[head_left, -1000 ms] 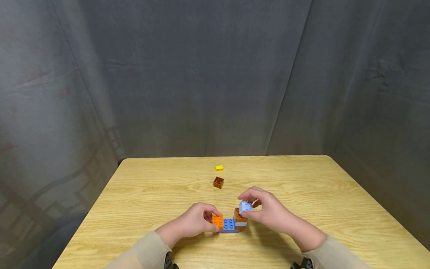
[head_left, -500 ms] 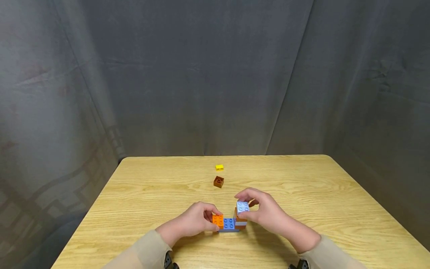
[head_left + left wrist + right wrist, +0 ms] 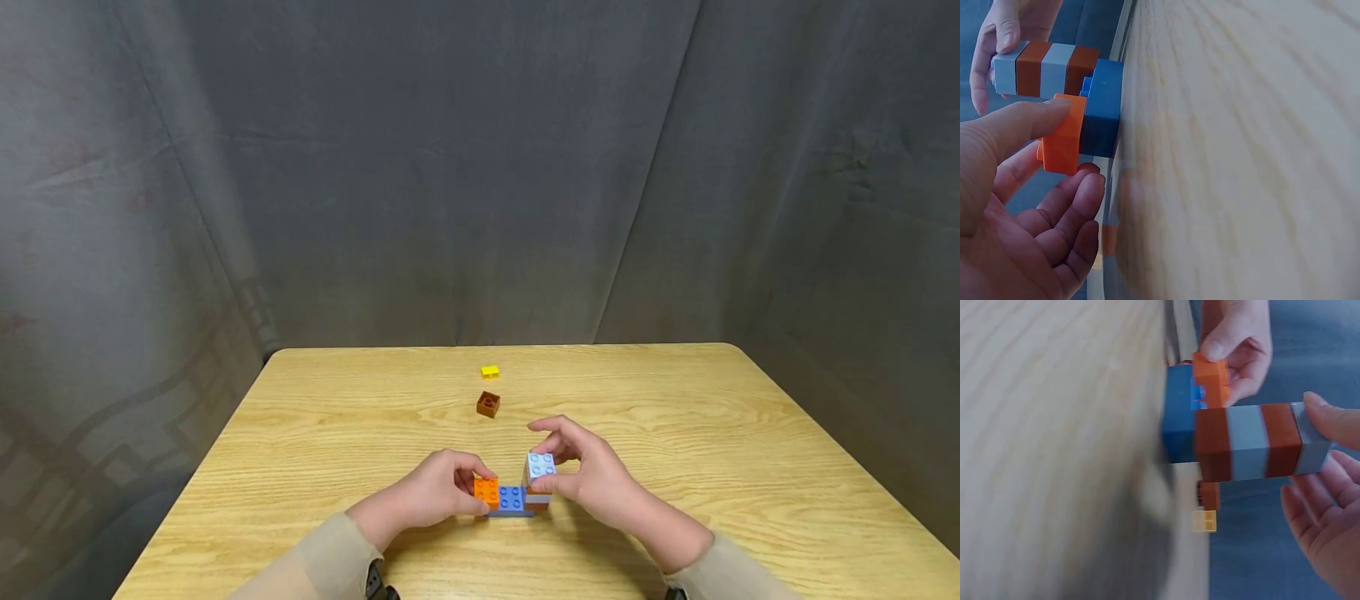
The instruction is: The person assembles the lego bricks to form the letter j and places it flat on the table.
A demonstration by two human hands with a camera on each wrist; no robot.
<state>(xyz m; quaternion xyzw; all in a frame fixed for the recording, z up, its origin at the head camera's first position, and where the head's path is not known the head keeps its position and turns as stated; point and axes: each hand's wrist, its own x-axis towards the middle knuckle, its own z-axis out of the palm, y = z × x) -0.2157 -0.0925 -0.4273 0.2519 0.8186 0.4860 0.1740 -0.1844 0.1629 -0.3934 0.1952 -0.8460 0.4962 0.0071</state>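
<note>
My left hand point(image 3: 435, 493) pinches an orange building brick point(image 3: 486, 491) between thumb and fingers. That brick sits on the left end of a long blue brick point(image 3: 1104, 112), whose middle studs show in the head view. On the right end of the blue brick stands a stack: brown brick point(image 3: 1212, 447), light grey-blue brick point(image 3: 1247, 442), brown brick point(image 3: 1282, 440), and a light blue brick point(image 3: 541, 467) on top. My right hand point(image 3: 603, 487) holds this top brick, thumb on the near side and fingers at the far side. In the wrist views the top brick lies flush against the brown one.
Farther back on the wooden table point(image 3: 337, 433) lie a brown brick point(image 3: 488, 404), its hollow side showing, and a small yellow brick point(image 3: 490, 372) behind it. Grey curtains point(image 3: 450, 175) hang behind and beside the table.
The right hand has brought the light blue brick leftward, levelled it and lowered it onto the brown brick atop the stack. The left hand keeps its hold on the orange brick.
</note>
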